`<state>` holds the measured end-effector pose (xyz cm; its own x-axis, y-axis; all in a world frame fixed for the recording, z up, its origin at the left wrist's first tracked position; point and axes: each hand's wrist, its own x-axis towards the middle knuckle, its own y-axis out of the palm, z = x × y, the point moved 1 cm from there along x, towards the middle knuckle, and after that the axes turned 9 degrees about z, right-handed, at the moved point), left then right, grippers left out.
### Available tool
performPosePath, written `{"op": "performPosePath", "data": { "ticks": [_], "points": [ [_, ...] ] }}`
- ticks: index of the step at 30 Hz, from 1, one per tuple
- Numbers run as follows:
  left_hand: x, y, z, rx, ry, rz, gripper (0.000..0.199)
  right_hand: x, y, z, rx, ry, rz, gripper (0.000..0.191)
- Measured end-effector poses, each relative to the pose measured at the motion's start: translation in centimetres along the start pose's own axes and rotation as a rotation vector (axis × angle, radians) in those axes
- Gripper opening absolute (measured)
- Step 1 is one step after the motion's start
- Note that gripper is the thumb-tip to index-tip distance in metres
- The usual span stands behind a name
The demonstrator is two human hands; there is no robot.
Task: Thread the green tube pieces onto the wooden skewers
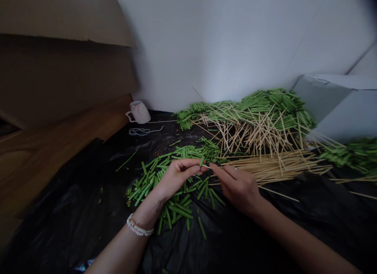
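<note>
Between the thumb and fingers of my left hand [179, 172] is a short cut piece of garlic scape [202, 161]. My right hand [240, 187] pinches a thin bamboo skewer [278, 193], whose rear end sticks out past the hand to the right. The skewer's front end meets the green piece at my left fingertips; whether it has pierced it, I cannot tell. Under and around my left hand spreads a loose heap of cut garlic scapes [147, 181]. A stack of bare skewers [265, 168] lies beyond my right hand.
Skewered garlic scapes [271, 103] are piled along the white wall [206, 50], skewers pointing forward. More greens [353, 154] lie far right near a white box [347, 109]. A mug [140, 112] and string [141, 131] rest at back left on black plastic sheeting [73, 195].
</note>
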<state>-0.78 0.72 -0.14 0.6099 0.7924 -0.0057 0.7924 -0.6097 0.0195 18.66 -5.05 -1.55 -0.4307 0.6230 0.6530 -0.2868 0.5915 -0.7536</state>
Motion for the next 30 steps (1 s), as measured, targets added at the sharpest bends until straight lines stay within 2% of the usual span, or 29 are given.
{"op": "performPosePath", "data": {
  "ticks": [9, 16, 25, 30],
  "points": [
    [0.10, -0.11, 0.36, -0.007, 0.008, -0.020, 0.030, -0.12, 0.10, -0.12, 0.001, 0.005, 0.010, 0.039],
    [0.17, -0.28, 0.58, 0.017, 0.020, -0.046, 0.024, -0.14, -0.06, 0.23, -0.053, 0.000, 0.018, 0.034],
    [0.12, 0.11, 0.22, 0.105, 0.022, 0.002, 0.022, -0.34, 0.29, 0.64, -0.027, -0.004, 0.037, 0.037],
    [0.28, -0.47, 0.29, -0.047, 0.027, -0.091, 0.024, -0.05, 0.19, 0.10, -0.034, 0.020, 0.048, 0.034]
  ]
}}
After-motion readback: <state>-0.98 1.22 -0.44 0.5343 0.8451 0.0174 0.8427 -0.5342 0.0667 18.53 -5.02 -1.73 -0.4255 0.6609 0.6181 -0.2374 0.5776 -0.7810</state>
